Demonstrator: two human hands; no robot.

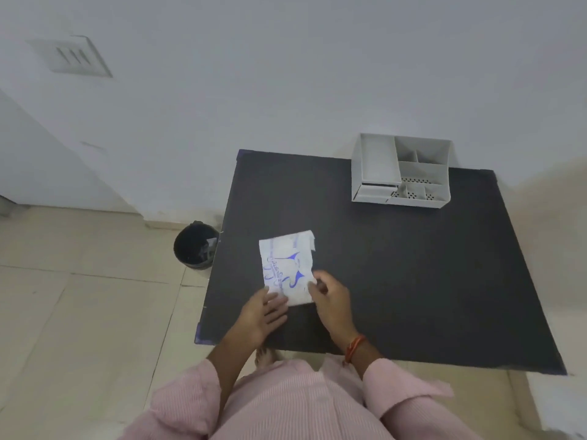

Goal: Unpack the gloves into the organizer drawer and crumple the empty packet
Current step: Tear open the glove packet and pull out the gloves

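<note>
A white glove packet with blue print lies flat on the black table, left of the middle. My left hand rests on the packet's near left corner with fingers spread. My right hand pinches the packet's near right edge between thumb and fingers. The white organizer stands at the table's far right, with several compartments and a drawer at its lower left. No gloves are visible outside the packet.
A black waste bin stands on the tiled floor just left of the table. A white wall runs behind the table. My pink sleeves and lap fill the bottom of the view.
</note>
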